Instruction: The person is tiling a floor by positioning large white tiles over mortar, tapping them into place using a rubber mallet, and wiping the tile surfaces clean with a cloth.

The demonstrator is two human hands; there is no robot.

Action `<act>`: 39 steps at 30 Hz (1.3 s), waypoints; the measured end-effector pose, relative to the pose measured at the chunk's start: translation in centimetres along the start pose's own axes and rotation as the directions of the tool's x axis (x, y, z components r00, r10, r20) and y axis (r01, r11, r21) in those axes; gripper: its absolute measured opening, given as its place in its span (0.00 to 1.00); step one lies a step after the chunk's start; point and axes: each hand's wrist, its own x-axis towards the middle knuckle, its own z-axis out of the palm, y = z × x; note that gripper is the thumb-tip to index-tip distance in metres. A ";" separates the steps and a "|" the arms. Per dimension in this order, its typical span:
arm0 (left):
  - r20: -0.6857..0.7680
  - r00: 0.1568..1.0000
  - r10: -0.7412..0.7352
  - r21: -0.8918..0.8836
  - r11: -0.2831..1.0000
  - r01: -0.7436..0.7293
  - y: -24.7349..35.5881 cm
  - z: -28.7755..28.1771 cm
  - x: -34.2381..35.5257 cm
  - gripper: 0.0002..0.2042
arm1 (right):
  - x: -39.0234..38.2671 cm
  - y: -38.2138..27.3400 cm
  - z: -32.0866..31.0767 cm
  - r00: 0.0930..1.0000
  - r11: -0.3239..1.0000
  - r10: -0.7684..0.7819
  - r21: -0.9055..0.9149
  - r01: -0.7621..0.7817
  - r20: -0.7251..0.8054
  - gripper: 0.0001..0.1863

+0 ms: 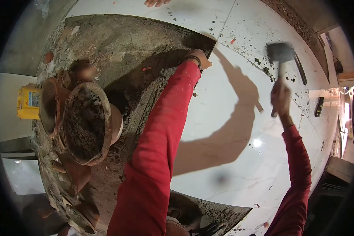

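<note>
My right hand (281, 96) is closed round the handle of a mallet, raised over the white floor tiles. The dark mallet head (278, 52) is blurred by motion. My left hand (200, 59) is closed at the far left corner of a large glossy white tile (220, 129). Its thumb lies toward the tile, while the other fingers are mostly hidden, so what they grip cannot be made out. Left of that tile edge is rough grey mortar bed (133, 43). The shadow of my right arm and the mallet falls across the tile.
A bucket of dark mortar (84, 126) stands on the left, beside another bucket (48, 106) and a yellow jerrycan (27, 103). A small spirit level (319, 107) lies at right. Mortar crumbs and red bits dot the tiles. Another person's hand (157, 3) rests on the far tile.
</note>
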 end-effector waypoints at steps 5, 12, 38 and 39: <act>-0.036 0.999 -0.017 0.095 0.995 0.021 -2.8 -0.5 -1.9 0.29 | 2.9 -7.7 -0.2 0.833 0.930 -0.162 -0.201 0.309 0.529 0.24; -0.027 0.999 -0.037 0.039 0.999 0.038 -1.2 -0.2 -0.2 0.29 | 9.5 4.5 1.8 0.972 0.805 0.186 -0.545 -0.236 -0.146 0.18; -0.033 0.999 -0.004 0.082 0.997 0.006 -3.3 0.0 -0.3 0.30 | 17.5 -7.0 13.3 0.989 0.991 -0.110 0.086 0.101 0.101 0.12; -0.034 0.999 -0.006 0.084 0.996 0.009 -3.4 -0.1 -0.5 0.30 | 17.7 -7.5 13.5 0.985 0.989 -0.141 0.057 0.136 0.100 0.13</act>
